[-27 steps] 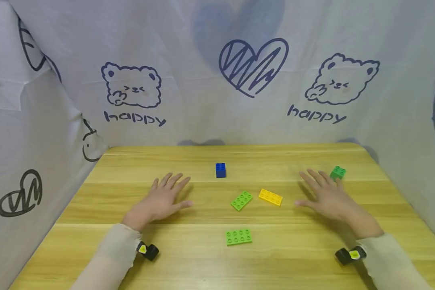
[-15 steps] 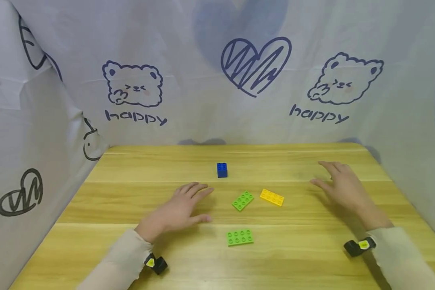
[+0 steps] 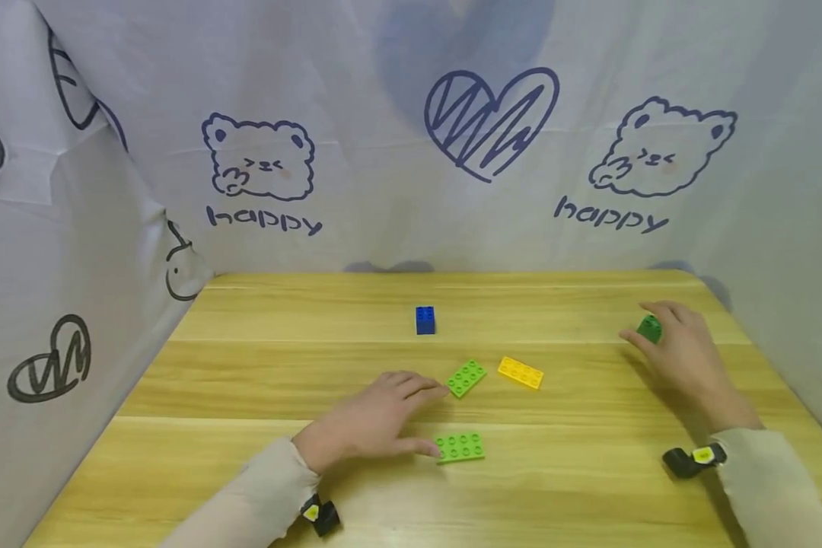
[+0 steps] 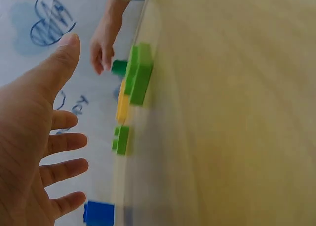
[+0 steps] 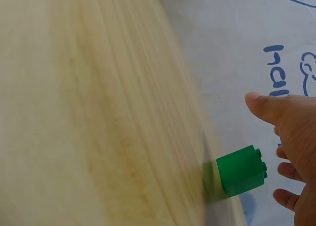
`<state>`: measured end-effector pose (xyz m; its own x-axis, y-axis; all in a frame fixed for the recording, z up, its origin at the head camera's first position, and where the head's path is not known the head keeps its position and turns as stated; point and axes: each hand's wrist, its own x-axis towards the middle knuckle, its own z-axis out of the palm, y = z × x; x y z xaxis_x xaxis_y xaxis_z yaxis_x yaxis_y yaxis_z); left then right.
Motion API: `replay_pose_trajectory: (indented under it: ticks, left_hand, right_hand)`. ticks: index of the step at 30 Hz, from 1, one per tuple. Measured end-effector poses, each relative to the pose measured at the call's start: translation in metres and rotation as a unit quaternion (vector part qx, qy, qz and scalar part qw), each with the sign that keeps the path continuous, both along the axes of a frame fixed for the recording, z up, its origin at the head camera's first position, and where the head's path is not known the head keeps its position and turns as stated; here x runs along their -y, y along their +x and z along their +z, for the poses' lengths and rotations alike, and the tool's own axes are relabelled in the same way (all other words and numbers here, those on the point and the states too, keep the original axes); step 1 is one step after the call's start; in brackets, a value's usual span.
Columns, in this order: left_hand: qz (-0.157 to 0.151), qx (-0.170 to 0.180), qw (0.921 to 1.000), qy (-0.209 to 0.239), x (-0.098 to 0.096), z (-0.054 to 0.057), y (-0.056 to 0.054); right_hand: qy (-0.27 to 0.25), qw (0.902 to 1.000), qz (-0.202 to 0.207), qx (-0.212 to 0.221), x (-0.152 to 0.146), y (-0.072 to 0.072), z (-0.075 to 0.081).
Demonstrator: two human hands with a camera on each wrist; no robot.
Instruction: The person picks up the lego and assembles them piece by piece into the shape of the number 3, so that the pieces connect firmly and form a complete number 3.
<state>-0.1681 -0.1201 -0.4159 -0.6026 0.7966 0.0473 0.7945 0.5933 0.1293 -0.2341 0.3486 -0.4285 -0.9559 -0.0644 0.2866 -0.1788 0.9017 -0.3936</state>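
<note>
My left hand hovers over the table with fingers spread. Its thumb tip overlaps the left end of the nearer light green brick in the head view, and its index fingertip lies beside the farther, slanted light green brick. In the left wrist view the palm is bare and the bricks stand beyond the fingers. On the right, my right hand reaches around a dark green brick, thumb and fingers apart on either side. The right wrist view shows a gap between the thumb and this dark green brick.
A flat yellow brick lies right of the slanted light green one. Farther back stands a blue brick. The wooden table ends at a white cloth with drawn bears and hearts, hanging behind and at the sides.
My left hand has moved right and nearer, up to the light green bricks. My right hand has shifted right to the dark green brick, its fingers now around it. The bricks stay put.
</note>
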Motion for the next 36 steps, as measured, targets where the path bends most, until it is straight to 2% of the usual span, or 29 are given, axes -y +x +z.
replay_pose_trajectory:
  ticks: [7,15,25,30,36]
  left_hand:
    - [-0.01,0.015,0.9994,-0.031,-0.015,-0.006,0.008]
    - [-0.028,-0.007,0.9994,-0.021,-0.021,-0.014,0.01]
    - [-0.034,0.003,0.9994,0.005,-0.022,-0.023,0.012]
    - [-0.039,-0.003,0.9992,0.012,-0.023,-0.029,0.011]
    - [-0.044,-0.019,0.9989,0.003,-0.022,-0.029,0.011]
  right_hand:
    - [-0.013,0.9995,-0.019,0.021,-0.004,-0.002,-0.004]
    - [-0.017,0.9992,-0.03,0.022,-0.012,-0.004,-0.01]
    - [-0.014,0.9989,-0.042,0.013,-0.01,-0.008,-0.013]
    - [-0.004,0.9987,-0.05,0.001,-0.011,-0.008,-0.014]
    - [0.006,0.9984,-0.05,0.025,-0.013,-0.008,-0.014]
